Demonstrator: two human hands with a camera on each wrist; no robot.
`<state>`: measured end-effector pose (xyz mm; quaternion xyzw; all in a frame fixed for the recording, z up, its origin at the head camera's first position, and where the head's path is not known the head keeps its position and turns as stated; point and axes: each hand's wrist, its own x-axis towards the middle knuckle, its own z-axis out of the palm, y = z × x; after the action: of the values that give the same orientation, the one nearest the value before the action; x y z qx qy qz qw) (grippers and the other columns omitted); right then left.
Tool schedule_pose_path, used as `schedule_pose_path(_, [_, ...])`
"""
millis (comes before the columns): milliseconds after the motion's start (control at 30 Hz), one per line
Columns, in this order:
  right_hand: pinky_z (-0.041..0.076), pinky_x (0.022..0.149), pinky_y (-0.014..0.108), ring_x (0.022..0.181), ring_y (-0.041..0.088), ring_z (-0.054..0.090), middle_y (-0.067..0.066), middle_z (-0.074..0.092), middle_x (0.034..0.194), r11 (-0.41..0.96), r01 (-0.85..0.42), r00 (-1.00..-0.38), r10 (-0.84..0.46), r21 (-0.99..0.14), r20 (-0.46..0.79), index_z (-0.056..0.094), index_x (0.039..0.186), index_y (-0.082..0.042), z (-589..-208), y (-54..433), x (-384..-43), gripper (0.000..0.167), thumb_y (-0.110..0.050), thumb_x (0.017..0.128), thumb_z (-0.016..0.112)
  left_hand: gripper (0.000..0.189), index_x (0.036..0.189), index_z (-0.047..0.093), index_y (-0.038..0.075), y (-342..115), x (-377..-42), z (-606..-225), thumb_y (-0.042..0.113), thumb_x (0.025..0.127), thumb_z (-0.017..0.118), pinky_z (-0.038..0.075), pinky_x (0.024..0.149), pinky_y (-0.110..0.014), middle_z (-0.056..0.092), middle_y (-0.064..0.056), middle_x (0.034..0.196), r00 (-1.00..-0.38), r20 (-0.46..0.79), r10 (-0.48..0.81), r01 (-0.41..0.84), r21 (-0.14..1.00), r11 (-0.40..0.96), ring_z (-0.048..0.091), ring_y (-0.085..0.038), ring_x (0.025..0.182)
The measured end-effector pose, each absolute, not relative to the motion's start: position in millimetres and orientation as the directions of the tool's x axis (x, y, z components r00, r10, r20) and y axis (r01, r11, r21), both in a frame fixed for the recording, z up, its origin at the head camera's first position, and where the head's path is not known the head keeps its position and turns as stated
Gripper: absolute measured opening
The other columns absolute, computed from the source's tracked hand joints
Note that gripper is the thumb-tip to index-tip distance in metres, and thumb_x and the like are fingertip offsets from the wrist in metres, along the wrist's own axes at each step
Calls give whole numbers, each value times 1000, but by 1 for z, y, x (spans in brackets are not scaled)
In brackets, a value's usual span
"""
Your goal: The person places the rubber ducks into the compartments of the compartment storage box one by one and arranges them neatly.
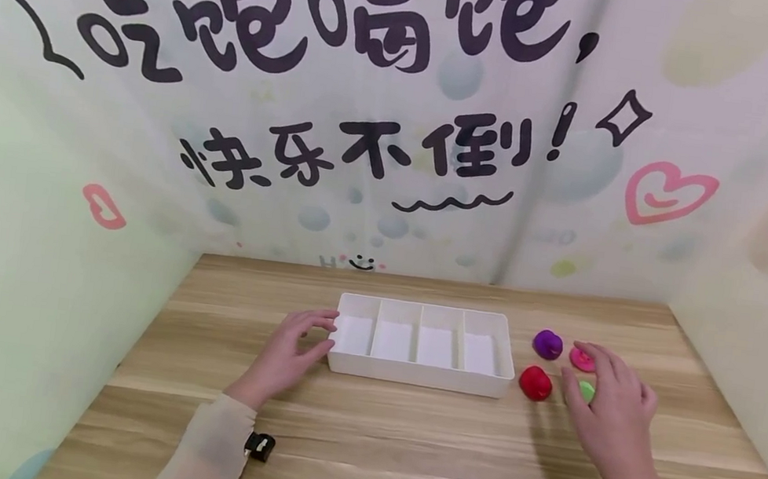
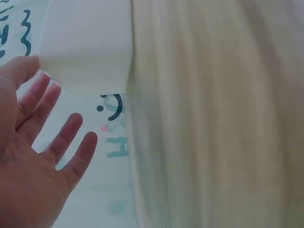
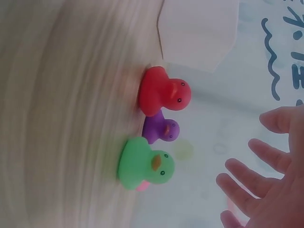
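A white box [image 1: 418, 375] with several compartments in a row stands on the wooden table. At its left end is my left hand [image 1: 285, 355], fingers loosely spread and fingertips right at the end wall. My right hand [image 1: 616, 416] hovers over the small toy ducks to the right of the box, its fingers apart and holding nothing. A red duck [image 3: 161, 90], a purple duck [image 3: 159, 128] and a green duck [image 3: 142, 164] sit upright in the right wrist view. The pink duck [image 1: 582, 358] is partly under my right fingers and mostly hidden behind the green one in the wrist view.
The wood-grain table [image 1: 360, 450] runs back to a white wall [image 1: 271, 234] printed with large dark characters and hearts. Pale side walls [image 1: 11, 268] close in on the left and right. Each wrist wears a black strap [image 1: 259, 447].
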<state>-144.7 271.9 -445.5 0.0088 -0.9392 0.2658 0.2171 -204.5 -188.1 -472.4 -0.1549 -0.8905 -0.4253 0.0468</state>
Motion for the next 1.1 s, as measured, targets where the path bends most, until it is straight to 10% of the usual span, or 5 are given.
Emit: schedule_pose_path(1100, [18,99,78,120,60,45,35,54,139,943,24,-986,77,-332,147,60,135,-3,-447,305,-143,51,-30,93,73,26,119,69,16,-195,-210,-475,15,94,76,43,107,-59,58,3,150,-939,213,272,330,784,526,47,-30,137])
